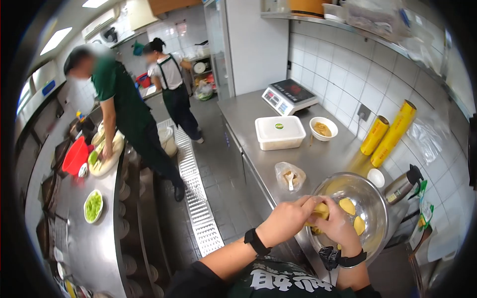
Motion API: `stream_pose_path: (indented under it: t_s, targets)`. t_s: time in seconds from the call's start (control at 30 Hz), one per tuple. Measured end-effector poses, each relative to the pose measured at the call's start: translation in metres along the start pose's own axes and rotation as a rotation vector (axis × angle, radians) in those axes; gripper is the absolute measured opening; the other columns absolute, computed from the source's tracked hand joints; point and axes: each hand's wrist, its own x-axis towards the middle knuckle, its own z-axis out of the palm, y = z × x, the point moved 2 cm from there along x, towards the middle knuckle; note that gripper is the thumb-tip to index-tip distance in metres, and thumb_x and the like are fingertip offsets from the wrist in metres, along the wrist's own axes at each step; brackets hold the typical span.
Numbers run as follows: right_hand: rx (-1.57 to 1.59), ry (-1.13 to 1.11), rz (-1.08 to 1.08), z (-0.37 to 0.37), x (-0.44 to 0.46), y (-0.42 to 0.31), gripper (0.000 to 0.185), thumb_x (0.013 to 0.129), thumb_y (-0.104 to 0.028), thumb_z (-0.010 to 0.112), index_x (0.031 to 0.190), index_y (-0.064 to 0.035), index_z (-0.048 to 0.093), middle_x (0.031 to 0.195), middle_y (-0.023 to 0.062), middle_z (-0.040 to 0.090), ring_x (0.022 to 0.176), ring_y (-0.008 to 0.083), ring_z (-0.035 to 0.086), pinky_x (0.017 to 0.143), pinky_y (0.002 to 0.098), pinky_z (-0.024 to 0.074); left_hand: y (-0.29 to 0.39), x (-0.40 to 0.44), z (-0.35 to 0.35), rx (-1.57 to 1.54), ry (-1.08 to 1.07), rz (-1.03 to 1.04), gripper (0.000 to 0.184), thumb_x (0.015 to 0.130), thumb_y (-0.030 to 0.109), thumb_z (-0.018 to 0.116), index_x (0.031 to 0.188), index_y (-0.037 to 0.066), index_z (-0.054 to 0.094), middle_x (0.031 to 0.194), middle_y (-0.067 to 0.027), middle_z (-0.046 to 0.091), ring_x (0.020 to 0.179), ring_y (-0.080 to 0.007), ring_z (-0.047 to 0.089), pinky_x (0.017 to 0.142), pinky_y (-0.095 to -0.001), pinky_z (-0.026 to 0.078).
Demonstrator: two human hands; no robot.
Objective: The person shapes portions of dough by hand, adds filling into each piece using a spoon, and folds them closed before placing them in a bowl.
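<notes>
Both hands are held over the steel mixing bowl (pixel 375 213), near its left side, and share one yellow piece of food (pixel 321 210). The left hand (pixel 293 214) has its fingers curled closely over the piece, and the right hand (pixel 338 226) is cupped around it from the other side, partly closed. More yellow slices (pixel 347 206) lie inside the bowl.

The bowl stands on the steel table (pixel 238 116). Just beyond its left rim is a clear plastic bag (pixel 298 171) with a white spoon (pixel 290 183); just past its far rim sits a white cup (pixel 376 177). To the bowl's right stands a steel jug (pixel 403 186), and behind it two yellow film rolls (pixel 394 133) lean near the tiled wall. Farther beyond the bowl are a white lidded container (pixel 279 130), a small white bowl (pixel 313 126) of brownish food and a digital scale (pixel 289 94).

Well apart from the mixing bowl, to its left, a co-worker's hand (pixel 108 150) is at a cutting board (pixel 118 146), with a red basket (pixel 74 155) and chopped green vegetable (pixel 93 206) nearby
</notes>
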Motion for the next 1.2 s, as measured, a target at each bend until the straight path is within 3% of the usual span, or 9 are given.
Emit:
stream_pose_path:
  t_s: [0.07,0.17,0.27,0.33,0.37,0.47,0.7,0.8,1.2]
  targets:
    - [-0.073,-0.063,0.056,-0.003,0.002,0.012,0.024,0.081,-0.010,0.068,0.102,0.0003,0.061,0.085,0.0186,0.065,0.081,0.0323,0.064,0.072,0.0387,0.0495,-0.005,-0.002,0.002,-0.059,0.097,0.011,0.061,0.079,0.009,0.062,0.136,0.010,0.041,0.114,-0.0107,0.063,0.077,-0.0252,0.068,0.061,-0.0308,0.056]
    - [-0.354,-0.009,-0.052,0.005,0.006,0.031,0.023,0.082,-0.010,0.067,0.100,0.0019,0.060,0.083,0.0149,0.065,0.080,0.0253,0.064,0.070,0.0365,0.0503,0.001,-0.001,-0.007,0.133,0.083,-0.017,0.055,0.081,0.011,0.059,0.133,0.007,0.042,0.137,-0.0142,0.047,0.080,-0.0268,0.068,0.060,-0.0327,0.056]
    - [-0.075,-0.058,0.124,0.012,0.006,0.026,0.027,0.080,-0.010,0.067,0.102,0.0020,0.060,0.090,0.0181,0.065,0.082,0.0284,0.064,0.068,0.0373,0.0506,-0.013,-0.002,0.011,0.068,-0.105,-0.003,0.046,0.083,0.013,0.058,0.126,0.006,0.046,0.133,-0.0137,0.049,0.076,-0.0273,0.067,0.056,-0.0366,0.053]
    - [0.158,-0.061,0.293,0.014,0.002,0.017,0.029,0.077,-0.009,0.069,0.103,0.0013,0.060,0.092,0.0212,0.065,0.083,0.0362,0.062,0.073,0.0388,0.0489,-0.021,-0.006,0.021,-0.047,0.033,0.015,0.045,0.083,0.014,0.059,0.125,0.006,0.046,0.127,-0.0130,0.053,0.074,-0.0279,0.067,0.055,-0.0370,0.052]
    - [0.261,-0.080,0.414,0.013,0.005,0.013,0.032,0.076,-0.008,0.070,0.105,0.0007,0.060,0.093,0.0175,0.065,0.085,0.0330,0.062,0.077,0.0381,0.0479,-0.025,-0.009,0.022,-0.108,0.099,0.035,0.044,0.083,0.014,0.059,0.125,0.006,0.046,0.123,-0.0127,0.054,0.073,-0.0282,0.066,0.055,-0.0371,0.052]
    - [-0.334,0.009,0.057,0.007,0.010,0.040,0.032,0.078,-0.011,0.070,0.107,0.0009,0.060,0.090,0.0134,0.064,0.084,0.0255,0.062,0.077,0.0361,0.0477,0.002,-0.012,-0.014,0.040,0.173,-0.027,0.040,0.083,0.014,0.059,0.121,0.005,0.047,0.112,-0.0113,0.058,0.072,-0.0293,0.066,0.056,-0.0364,0.052]
    - [0.106,-0.094,0.183,0.016,0.014,0.036,0.034,0.076,-0.009,0.071,0.106,0.0031,0.060,0.084,0.0172,0.063,0.080,0.0289,0.062,0.074,0.0360,0.0472,-0.018,-0.012,0.000,-0.036,0.113,0.011,0.045,0.079,0.014,0.061,0.121,0.004,0.047,0.110,-0.0116,0.057,0.068,-0.0283,0.065,0.054,-0.0359,0.051]
    - [-0.177,-0.088,0.042,0.016,0.014,0.033,0.034,0.076,-0.013,0.073,0.103,0.0037,0.060,0.083,0.0163,0.063,0.076,0.0265,0.060,0.072,0.0357,0.0473,-0.001,-0.014,-0.016,0.142,0.130,-0.001,0.040,0.079,0.012,0.060,0.116,0.004,0.048,0.103,-0.0110,0.059,0.070,-0.0284,0.065,0.055,-0.0356,0.051]
    - [-0.025,-0.019,0.025,0.021,0.010,0.006,0.032,0.076,-0.008,0.071,0.103,0.0052,0.060,0.088,0.0202,0.064,0.082,0.0311,0.062,0.074,0.0386,0.0473,-0.016,-0.011,-0.009,0.074,0.097,0.103,0.040,0.079,0.012,0.059,0.117,0.002,0.050,0.113,-0.0104,0.060,0.068,-0.0257,0.065,0.053,-0.0337,0.051]
